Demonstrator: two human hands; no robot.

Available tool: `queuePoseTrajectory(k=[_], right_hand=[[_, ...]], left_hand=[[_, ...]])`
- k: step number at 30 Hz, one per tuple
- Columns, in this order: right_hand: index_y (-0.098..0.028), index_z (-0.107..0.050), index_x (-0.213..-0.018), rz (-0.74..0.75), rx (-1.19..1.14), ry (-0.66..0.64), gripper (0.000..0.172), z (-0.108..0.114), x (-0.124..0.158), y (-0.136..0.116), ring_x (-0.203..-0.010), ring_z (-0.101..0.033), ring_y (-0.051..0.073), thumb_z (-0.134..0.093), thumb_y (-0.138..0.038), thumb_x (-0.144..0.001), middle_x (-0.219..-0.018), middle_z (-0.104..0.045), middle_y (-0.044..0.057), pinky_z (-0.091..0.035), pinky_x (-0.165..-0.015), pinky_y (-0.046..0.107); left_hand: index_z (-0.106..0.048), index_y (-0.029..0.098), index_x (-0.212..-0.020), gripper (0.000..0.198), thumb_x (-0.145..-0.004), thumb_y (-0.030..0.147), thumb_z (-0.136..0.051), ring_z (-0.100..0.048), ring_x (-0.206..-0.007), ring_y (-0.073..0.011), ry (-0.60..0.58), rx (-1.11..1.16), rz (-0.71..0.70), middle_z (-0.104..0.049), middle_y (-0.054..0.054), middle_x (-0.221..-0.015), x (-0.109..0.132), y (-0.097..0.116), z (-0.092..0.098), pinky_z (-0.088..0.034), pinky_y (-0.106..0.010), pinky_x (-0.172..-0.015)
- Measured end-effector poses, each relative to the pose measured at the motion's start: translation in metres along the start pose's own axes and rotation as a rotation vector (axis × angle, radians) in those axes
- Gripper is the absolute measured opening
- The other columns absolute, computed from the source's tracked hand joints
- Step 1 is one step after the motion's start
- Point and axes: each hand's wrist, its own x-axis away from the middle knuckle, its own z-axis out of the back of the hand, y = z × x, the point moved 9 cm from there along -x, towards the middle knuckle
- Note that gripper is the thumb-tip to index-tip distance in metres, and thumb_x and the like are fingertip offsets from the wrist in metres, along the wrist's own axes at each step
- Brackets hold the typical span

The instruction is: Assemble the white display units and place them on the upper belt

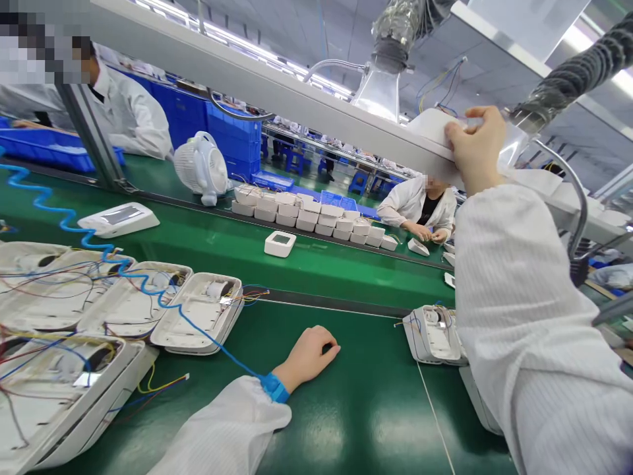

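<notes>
My left hand [307,354] rests on the green work surface [346,409], fingers loosely curled and the thumb close to the index finger, with nothing visible in them. Around that wrist is a blue strap [275,387] with a coiled blue cord [143,284] running from it to the left. Raised at the upper right, my right hand [477,146] has its thumb and fingers closed at a smooth white piece [431,126] on top of the overhead beam [297,99]. What kind of piece it is, I cannot make out. My right sleeve covers part of the right side.
Open white housings with wires [198,310] crowd the left; another housing [435,333] sits at right. A white device with a screen [279,243] lies on the green belt [346,260]. Beyond are stacked white units [306,214], a fan [202,165] and co-workers in white coats.
</notes>
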Motion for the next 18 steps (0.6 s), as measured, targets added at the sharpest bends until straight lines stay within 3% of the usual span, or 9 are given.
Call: queuePoseTrajectory(k=[2,4,6,7,8,10,13,15,18], right_hand=[[-0.031,-0.057,-0.109,-0.08,0.09,0.175,0.043,0.011,0.018,-0.01,-0.065,-0.053,0.013,-0.082,-0.037,-0.076,-0.077,-0.064,-0.003,-0.048,-0.072,0.035],[-0.027,-0.053,-0.114,-0.059,0.002,0.251,0.04,0.004,0.057,-0.041,-0.074,-0.06,0.012,-0.075,-0.039,-0.082,-0.097,-0.067,0.004,-0.051,-0.076,0.032],[-0.024,-0.056,-0.11,-0.031,-0.121,0.361,0.028,-0.01,0.127,-0.075,-0.093,-0.063,0.015,-0.06,-0.044,-0.091,-0.105,-0.064,0.008,-0.051,-0.08,0.032],[-0.024,-0.059,-0.1,-0.1,-0.15,0.352,0.025,-0.025,0.171,-0.083,-0.089,-0.063,0.017,-0.055,-0.048,-0.094,-0.097,-0.063,0.006,-0.051,-0.081,0.035],[-0.025,-0.059,-0.085,-0.207,-0.187,0.165,0.029,-0.057,0.217,-0.087,-0.083,-0.064,0.018,-0.049,-0.05,-0.096,-0.085,-0.062,0.004,-0.052,-0.08,0.038],[-0.026,-0.053,-0.06,-0.309,-0.247,-0.063,0.045,-0.106,0.317,-0.097,-0.055,-0.058,0.018,-0.048,-0.051,-0.096,-0.058,-0.053,0.0,-0.05,-0.057,0.035],[-0.025,-0.049,-0.054,-0.461,-0.296,-0.302,0.049,-0.153,0.433,-0.088,-0.036,-0.045,0.015,-0.049,-0.05,-0.096,-0.041,-0.044,-0.003,-0.037,-0.04,0.03],[-0.024,-0.052,-0.057,-0.53,-0.307,-0.405,0.048,-0.168,0.47,-0.075,-0.04,-0.048,0.015,-0.045,-0.049,-0.098,-0.043,-0.047,-0.003,-0.038,-0.044,0.029],[-0.021,-0.058,-0.06,-0.571,-0.343,-0.572,0.046,-0.183,0.486,-0.06,-0.046,-0.05,0.013,-0.049,-0.05,-0.096,-0.048,-0.053,-0.003,-0.038,-0.049,0.026]], left_hand=[[-0.072,0.021,-0.084,0.019,-0.091,0.032,-0.058,-0.063,-0.092,-0.0207,-0.001,-0.003,-0.003,-0.072,-0.003,-0.09,0.0,0.001,0.0,-0.043,-0.036,-0.085],[-0.073,0.021,-0.084,0.02,-0.091,0.032,-0.058,-0.063,-0.092,-0.021,0.0,-0.007,-0.005,-0.072,-0.004,-0.09,0.0,0.002,0.001,-0.043,-0.036,-0.085],[-0.073,0.021,-0.085,0.019,-0.09,0.032,-0.058,-0.063,-0.092,-0.0214,0.003,-0.015,-0.008,-0.073,-0.004,-0.09,0.0,0.003,0.002,-0.044,-0.036,-0.085],[-0.073,0.021,-0.085,0.019,-0.09,0.032,-0.059,-0.063,-0.092,-0.0217,0.004,-0.02,-0.01,-0.073,-0.004,-0.09,0.0,0.004,0.002,-0.044,-0.036,-0.085],[-0.073,0.02,-0.085,0.018,-0.089,0.031,-0.06,-0.063,-0.093,-0.0219,0.005,-0.025,-0.011,-0.073,-0.004,-0.09,0.001,0.004,0.002,-0.044,-0.036,-0.085],[-0.073,0.02,-0.085,0.017,-0.089,0.03,-0.061,-0.064,-0.093,-0.0219,0.003,-0.034,-0.016,-0.073,-0.005,-0.09,0.001,0.004,0.002,-0.044,-0.036,-0.085],[-0.073,0.019,-0.084,0.015,-0.088,0.028,-0.062,-0.064,-0.093,-0.0216,0.004,-0.04,-0.021,-0.073,-0.005,-0.092,0.001,0.004,0.0,-0.044,-0.035,-0.085],[-0.072,0.019,-0.086,0.013,-0.088,0.029,-0.063,-0.064,-0.094,-0.022,0.009,-0.043,-0.007,-0.073,-0.005,-0.093,0.002,0.003,0.0,-0.044,-0.036,-0.085],[-0.071,0.019,-0.084,0.01,-0.087,0.026,-0.064,-0.063,-0.094,-0.0222,0.019,-0.023,0.007,-0.073,-0.004,-0.093,0.002,0.002,0.0,-0.043,-0.036,-0.084]])
